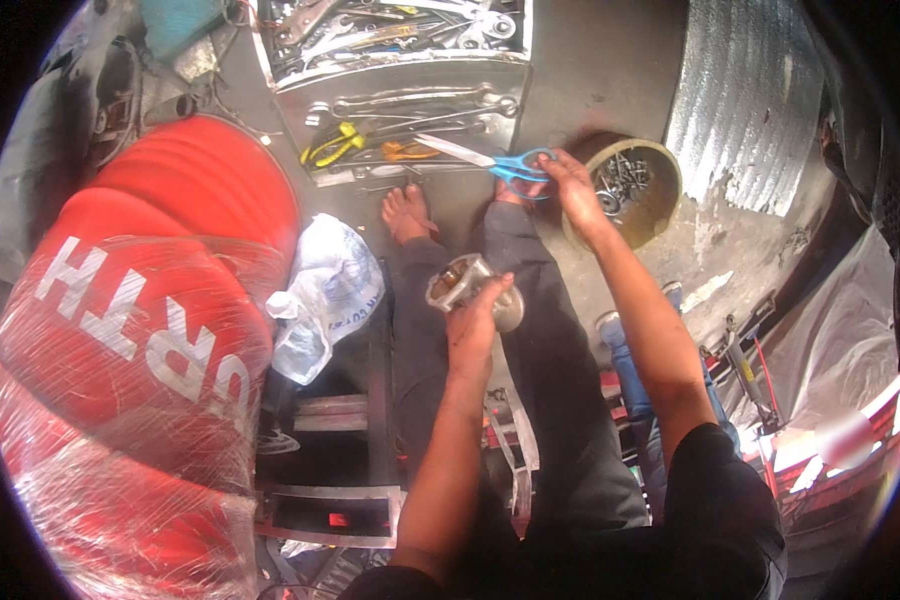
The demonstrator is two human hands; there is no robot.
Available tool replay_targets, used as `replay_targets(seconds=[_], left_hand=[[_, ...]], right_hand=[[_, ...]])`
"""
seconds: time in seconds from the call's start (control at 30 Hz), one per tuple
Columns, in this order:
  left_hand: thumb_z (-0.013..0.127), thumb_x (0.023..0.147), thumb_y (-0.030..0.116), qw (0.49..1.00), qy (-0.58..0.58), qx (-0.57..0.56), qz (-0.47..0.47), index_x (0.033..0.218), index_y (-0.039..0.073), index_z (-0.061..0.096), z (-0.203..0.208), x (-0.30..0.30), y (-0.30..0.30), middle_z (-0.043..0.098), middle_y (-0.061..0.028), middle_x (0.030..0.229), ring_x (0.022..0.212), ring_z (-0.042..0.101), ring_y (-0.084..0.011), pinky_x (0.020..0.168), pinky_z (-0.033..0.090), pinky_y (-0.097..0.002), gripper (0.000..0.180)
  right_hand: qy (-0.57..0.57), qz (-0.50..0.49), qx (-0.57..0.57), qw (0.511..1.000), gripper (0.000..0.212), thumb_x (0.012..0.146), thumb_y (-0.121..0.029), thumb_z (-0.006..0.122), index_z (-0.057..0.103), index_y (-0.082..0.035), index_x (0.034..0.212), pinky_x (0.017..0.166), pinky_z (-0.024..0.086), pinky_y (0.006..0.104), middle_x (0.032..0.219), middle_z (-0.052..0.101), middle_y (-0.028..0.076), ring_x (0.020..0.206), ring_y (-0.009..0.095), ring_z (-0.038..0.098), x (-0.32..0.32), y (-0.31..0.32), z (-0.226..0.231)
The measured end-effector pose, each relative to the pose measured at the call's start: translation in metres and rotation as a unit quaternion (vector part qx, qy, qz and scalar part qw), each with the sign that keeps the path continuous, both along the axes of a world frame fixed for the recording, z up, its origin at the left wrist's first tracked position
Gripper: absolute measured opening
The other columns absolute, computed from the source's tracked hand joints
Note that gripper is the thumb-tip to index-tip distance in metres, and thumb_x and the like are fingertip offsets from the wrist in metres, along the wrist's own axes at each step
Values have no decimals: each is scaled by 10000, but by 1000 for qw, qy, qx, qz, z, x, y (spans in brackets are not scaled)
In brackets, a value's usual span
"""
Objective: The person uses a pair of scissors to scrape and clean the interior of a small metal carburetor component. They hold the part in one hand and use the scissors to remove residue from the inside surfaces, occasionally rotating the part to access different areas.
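Observation:
My left hand [477, 322] is wrapped around a grey metal part [478, 272], a short hollow housing with a brownish inside, above my lap. What exactly the part is I cannot make out. Farther forward, my right hand [573, 190] grips scissors [460, 151] by their blue handles. Their blades point left and are slightly apart, over the front edge of a tool tray. In that tray [390, 77] lie yellow-handled pliers [336, 145], an orange-handled tool [410, 151] and several wrenches [425, 100].
A round tub [660, 215] of bolts stands beside my right forearm. Corrugated metal sheet [735, 110] lies at the far right. On the left are a big red drum [190, 190] partly wrapped in plastic film and a white plastic bag [335, 270]. Another person's jeans-clad leg [630, 375] shows at right.

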State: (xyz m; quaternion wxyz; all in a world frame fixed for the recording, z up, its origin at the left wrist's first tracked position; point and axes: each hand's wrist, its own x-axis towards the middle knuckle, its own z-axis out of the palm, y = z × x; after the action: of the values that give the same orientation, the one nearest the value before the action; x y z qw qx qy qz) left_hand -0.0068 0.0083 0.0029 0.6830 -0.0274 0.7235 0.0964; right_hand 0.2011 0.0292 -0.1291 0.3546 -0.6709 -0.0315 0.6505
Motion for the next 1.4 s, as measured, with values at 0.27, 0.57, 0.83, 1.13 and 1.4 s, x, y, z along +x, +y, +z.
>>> replay_targets(seconds=[0.27,0.57,0.83,1.13,1.4], left_hand=[[767,841,109,991,-76,108,27,1307,12,644,0,1,6,681,-49,1109,1028,632,-158,945,489,-317,492],[836,836,263,996,-42,58,-49,1092,59,704,14,-25,21,701,-42,1034,941,645,-164,852,506,-353,352],[802,809,176,928,-220,125,-275,1023,61,707,118,-54,38,708,-11,964,914,642,-149,842,505,-339,261],[787,801,93,837,-415,209,-290,992,27,731,359,-66,94,740,-48,999,957,676,-167,900,540,-354,210],[828,834,233,776,-98,500,-371,1120,32,707,482,-110,97,742,-95,1066,980,694,-214,970,526,-393,370]], right_hand=[[129,18,-52,990,293,1074,-241,587,698,1,1195,911,533,333,1114,733,63,1064,163,661,-61,-40,43],[-25,125,-50,991,292,1029,-274,672,714,-76,1240,878,519,319,1088,757,21,985,123,665,-7,-24,66],[-353,662,235,618,942,787,-196,790,345,-162,1617,1250,249,562,1662,285,234,1541,408,283,3,45,255],[-487,454,366,650,569,900,-139,702,577,-151,1455,1137,409,500,1556,495,148,1383,331,521,-40,3,422],[-273,179,188,926,355,1004,-188,601,644,-25,1317,691,531,329,839,678,64,739,162,619,-24,0,551]])
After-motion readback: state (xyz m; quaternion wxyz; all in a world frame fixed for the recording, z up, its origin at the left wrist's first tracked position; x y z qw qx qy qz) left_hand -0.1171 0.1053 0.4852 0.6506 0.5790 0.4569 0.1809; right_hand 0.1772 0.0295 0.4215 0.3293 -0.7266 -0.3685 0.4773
